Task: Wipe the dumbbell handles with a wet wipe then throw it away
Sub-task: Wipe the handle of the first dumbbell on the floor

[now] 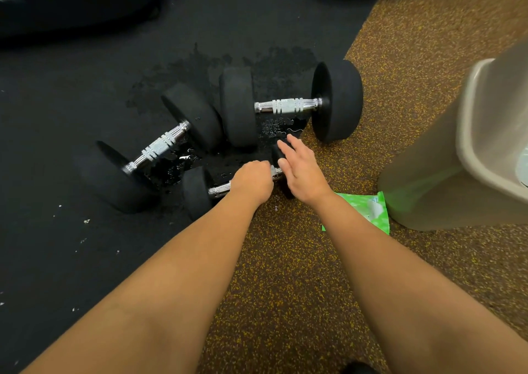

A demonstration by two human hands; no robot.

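Three black dumbbells with chrome handles lie on the floor. My left hand (252,181) is closed around the handle (219,191) of the nearest, smallest dumbbell (197,192). No wipe shows in that fist. My right hand (303,170) has its fingers spread and rests flat against that dumbbell's right head (277,153). A second dumbbell (160,147) lies to the left and a third (288,106) lies behind. A green wet wipe pack (364,210) lies on the floor just right of my right wrist.
A beige trash bin (457,159) with a liner stands at the right, close to the pack. The floor is black rubber (71,102) on the left and brown speckled (300,273) on the right. Water drops glisten around the dumbbells. Dark equipment sits at the top left.
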